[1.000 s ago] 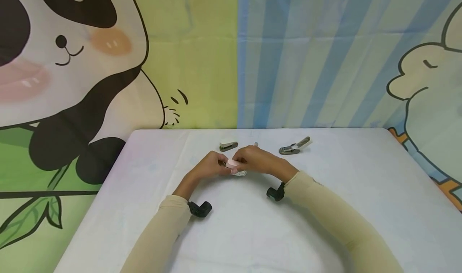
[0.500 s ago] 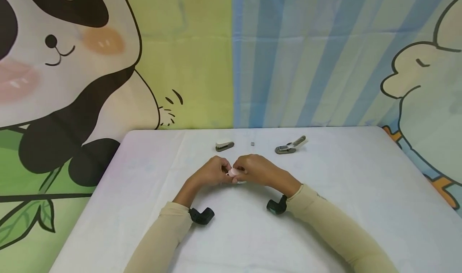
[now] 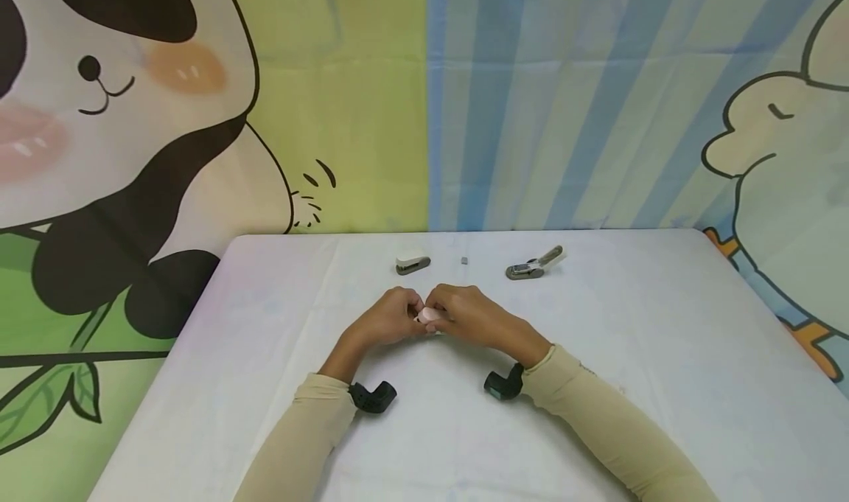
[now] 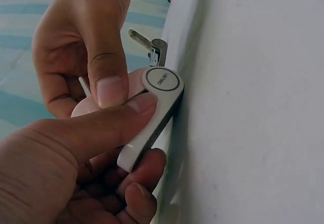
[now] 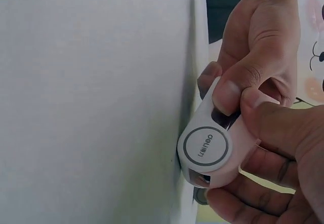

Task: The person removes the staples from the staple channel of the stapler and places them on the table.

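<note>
Both hands meet at the middle of the table, around a small pink-and-white stapler (image 3: 431, 315) with a round "deli" disc. My left hand (image 3: 396, 316) pinches its white arm, thumb on top and fingers beneath; the left wrist view shows the stapler (image 4: 161, 102) close up. My right hand (image 3: 474, 314) grips the pink part with thumb and fingers. In the right wrist view the stapler's (image 5: 206, 148) white and pink parts are spread at an angle about the disc, with dark metal between them. The fingers hide much of the pink part.
Behind the hands, a white-and-grey stapler (image 3: 413, 265) lies at the left. A small grey block (image 3: 464, 261) lies to its right. Farther right, a grey stapler (image 3: 533, 265) has its arm swung up. A cartoon curtain (image 3: 371, 104) hangs beyond the white table (image 3: 630, 325).
The hands have come slightly nearer the person with the stapler, and the small grey block now shows fully. The camera view has shifted a little. Both hands keep their hold.
</note>
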`<state>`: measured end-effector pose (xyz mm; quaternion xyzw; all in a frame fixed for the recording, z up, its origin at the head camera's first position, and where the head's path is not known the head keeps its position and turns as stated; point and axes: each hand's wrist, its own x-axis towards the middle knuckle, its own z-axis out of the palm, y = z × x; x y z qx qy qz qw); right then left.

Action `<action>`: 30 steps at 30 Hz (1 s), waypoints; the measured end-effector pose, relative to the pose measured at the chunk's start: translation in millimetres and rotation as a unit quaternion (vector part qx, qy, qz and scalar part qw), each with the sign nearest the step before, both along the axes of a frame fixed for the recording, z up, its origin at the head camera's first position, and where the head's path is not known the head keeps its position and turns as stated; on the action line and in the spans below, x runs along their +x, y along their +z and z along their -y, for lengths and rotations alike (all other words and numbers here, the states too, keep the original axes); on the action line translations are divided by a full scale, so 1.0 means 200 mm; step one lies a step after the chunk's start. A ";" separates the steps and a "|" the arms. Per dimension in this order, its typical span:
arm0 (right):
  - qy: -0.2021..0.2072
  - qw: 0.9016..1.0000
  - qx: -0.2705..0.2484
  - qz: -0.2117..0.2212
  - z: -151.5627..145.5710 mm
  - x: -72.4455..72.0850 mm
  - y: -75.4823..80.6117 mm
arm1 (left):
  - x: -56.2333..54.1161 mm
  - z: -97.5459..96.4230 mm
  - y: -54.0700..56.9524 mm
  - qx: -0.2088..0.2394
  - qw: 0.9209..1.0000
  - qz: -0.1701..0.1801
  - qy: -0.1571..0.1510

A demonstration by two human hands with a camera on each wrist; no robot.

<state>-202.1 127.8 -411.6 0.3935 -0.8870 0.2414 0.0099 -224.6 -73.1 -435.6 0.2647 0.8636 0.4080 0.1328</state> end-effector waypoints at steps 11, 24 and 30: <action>0.021 0.991 -0.075 0.107 -0.08 -0.07 0.00 | 0.00 -0.02 0.02 -0.005 1.000 0.006 0.011; 0.059 0.985 -0.062 0.149 -0.20 -0.13 0.09 | 0.00 -0.02 0.05 -0.039 0.999 0.030 0.005; -0.011 0.979 0.027 0.199 -0.28 -0.14 0.12 | 0.00 -0.03 0.04 -0.061 0.998 0.023 0.013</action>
